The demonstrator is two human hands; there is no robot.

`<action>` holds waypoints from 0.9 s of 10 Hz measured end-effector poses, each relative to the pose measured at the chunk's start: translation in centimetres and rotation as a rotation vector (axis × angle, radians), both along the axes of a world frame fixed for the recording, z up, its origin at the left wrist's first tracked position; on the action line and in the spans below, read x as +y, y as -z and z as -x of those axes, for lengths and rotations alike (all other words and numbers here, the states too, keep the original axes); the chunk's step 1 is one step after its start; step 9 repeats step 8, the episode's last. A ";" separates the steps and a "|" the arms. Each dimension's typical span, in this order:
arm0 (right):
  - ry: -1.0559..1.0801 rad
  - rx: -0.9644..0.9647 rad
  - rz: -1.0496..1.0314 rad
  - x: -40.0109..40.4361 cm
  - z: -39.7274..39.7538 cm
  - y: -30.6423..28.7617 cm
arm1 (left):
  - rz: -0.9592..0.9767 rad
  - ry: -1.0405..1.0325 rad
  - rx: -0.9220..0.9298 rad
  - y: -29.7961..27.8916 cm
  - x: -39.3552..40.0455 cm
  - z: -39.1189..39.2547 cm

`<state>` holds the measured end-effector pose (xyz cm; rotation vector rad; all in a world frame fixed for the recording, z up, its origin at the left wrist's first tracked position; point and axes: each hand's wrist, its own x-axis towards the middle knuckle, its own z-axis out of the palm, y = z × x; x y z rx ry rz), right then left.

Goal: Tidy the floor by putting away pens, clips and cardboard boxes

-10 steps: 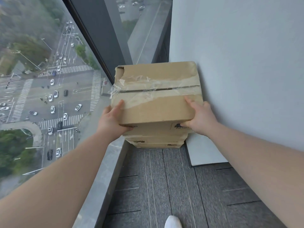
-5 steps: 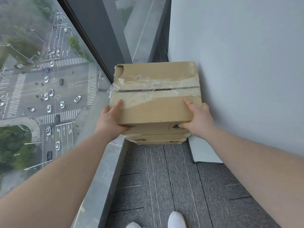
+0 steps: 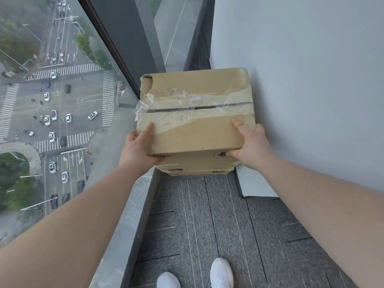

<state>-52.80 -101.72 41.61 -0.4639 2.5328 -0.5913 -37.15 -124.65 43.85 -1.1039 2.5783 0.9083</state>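
A brown cardboard box [image 3: 195, 113] with torn clear tape across its top seam sits on top of a stack of other cardboard boxes [image 3: 197, 170] in the corner between window and wall. My left hand [image 3: 137, 148] grips its near left corner, thumb on the top face. My right hand [image 3: 250, 145] grips the near right corner, thumb on top, fingers on the front face. The lower boxes show only their front edges.
A floor-to-ceiling window [image 3: 62, 100] with a grey stone sill [image 3: 128, 215] runs along the left. A pale grey wall [image 3: 311, 80] is on the right, with a flat grey panel [image 3: 255, 183] leaning at its base. Grey carpet tiles [image 3: 218, 225] and my white shoes [image 3: 221, 273] lie below.
The view has tilted down and both shoes have come into sight. My hands keep the same grip on the top box, which stays over the stack.
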 end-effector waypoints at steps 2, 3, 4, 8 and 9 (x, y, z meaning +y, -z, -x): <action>0.018 -0.012 -0.011 -0.1 -0.4 -0.2 | 0.014 0.010 0.012 0.5 0.2 -0.1; 0.018 -0.011 -0.006 -0.1 -0.3 -0.1 | 0.061 0.016 0.007 0.6 0.5 0.0; 0.021 -0.022 -0.022 -0.2 -0.3 -0.1 | 0.102 0.041 -0.022 0.6 0.4 0.0; 0.006 0.053 -0.013 1.5 -1.3 -1.2 | 0.275 0.122 0.156 0.4 0.5 -1.1; 0.006 0.053 -0.013 1.5 -1.3 -1.2 | 0.275 0.122 0.156 0.4 0.5 -1.1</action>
